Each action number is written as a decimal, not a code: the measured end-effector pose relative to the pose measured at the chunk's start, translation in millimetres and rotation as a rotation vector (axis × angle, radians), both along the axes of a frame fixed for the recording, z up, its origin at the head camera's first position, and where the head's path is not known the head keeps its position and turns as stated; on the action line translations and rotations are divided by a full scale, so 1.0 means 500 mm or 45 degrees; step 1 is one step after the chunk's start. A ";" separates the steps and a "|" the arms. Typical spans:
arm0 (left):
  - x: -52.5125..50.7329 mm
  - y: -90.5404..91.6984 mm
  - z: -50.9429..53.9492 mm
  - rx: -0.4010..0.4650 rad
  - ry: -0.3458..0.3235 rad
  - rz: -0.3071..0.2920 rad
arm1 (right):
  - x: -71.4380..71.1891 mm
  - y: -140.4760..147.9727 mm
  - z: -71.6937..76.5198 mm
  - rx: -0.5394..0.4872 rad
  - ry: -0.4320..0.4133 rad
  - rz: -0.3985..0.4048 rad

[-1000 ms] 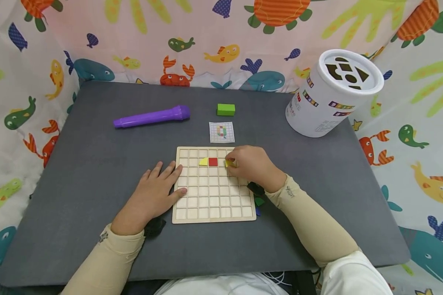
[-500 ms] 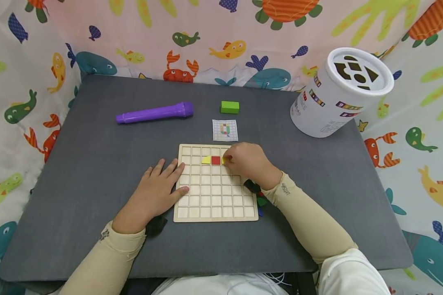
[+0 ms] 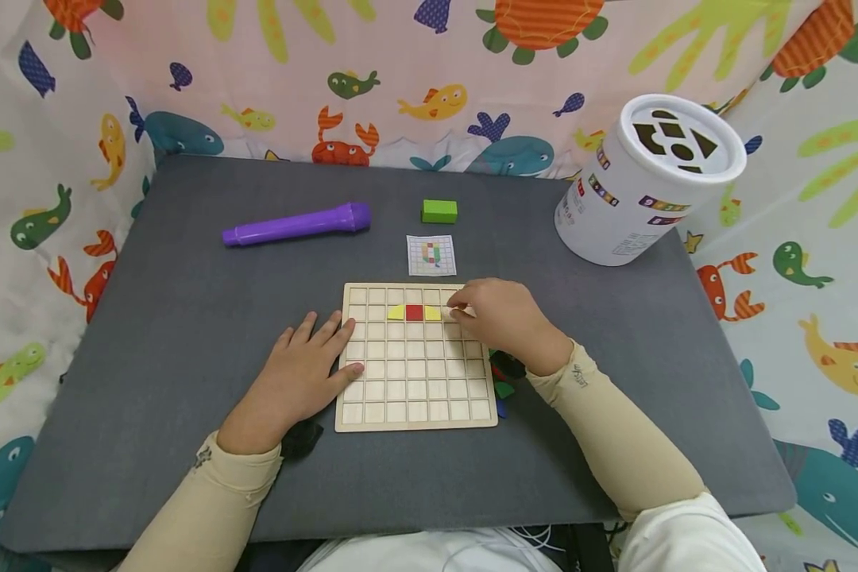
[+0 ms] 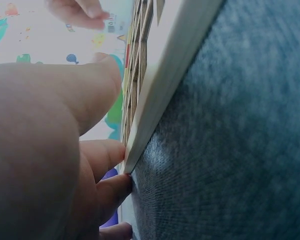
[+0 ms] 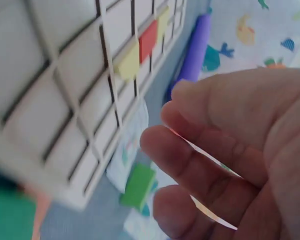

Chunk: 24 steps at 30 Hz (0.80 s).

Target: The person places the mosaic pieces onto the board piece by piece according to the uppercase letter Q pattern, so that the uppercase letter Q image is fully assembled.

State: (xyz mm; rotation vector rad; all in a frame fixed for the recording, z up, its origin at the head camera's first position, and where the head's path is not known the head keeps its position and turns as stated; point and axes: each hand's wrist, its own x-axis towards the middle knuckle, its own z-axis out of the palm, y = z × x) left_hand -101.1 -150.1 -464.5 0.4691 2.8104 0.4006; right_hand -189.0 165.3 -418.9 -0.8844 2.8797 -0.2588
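Observation:
A wooden grid board [image 3: 416, 370] lies on the grey table. One row holds a yellow piece [image 3: 396, 312], a red square [image 3: 415, 313] and a second yellow piece [image 3: 432, 314] side by side. My left hand [image 3: 300, 377] rests with spread fingers on the board's left edge; the left wrist view shows fingertips [image 4: 121, 150] touching the wooden rim. Above the board's upper right part is my right hand [image 3: 511, 326], fingers bent with thumb and index close together. In the right wrist view nothing shows between the fingers of that hand [image 5: 215, 150].
A pattern card [image 3: 431, 256] and a green block [image 3: 439, 211] lie beyond the board. A purple stick [image 3: 296, 226] is at the back left, a white tub [image 3: 632, 191] at the back right. Loose pieces, one green [image 3: 504, 389], lie beside the board's right edge.
The second yellow piece, earlier pinched by my right hand, now lies in the grid touching or close beside the red square. My right hand has let go of it and moved right.

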 end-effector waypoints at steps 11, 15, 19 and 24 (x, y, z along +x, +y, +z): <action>0.001 -0.002 0.001 0.011 0.003 -0.010 | 0.046 0.147 0.016 -0.071 -0.058 -0.301; -0.002 -0.004 -0.004 0.010 -0.011 -0.009 | 0.057 0.176 -0.004 -0.088 -0.098 -0.288; -0.003 -0.006 -0.010 0.002 -0.019 -0.007 | 0.058 0.180 -0.023 -0.047 -0.098 -0.218; -0.001 -0.001 -0.008 0.017 -0.013 -0.010 | 0.048 0.166 -0.038 0.018 -0.015 -0.113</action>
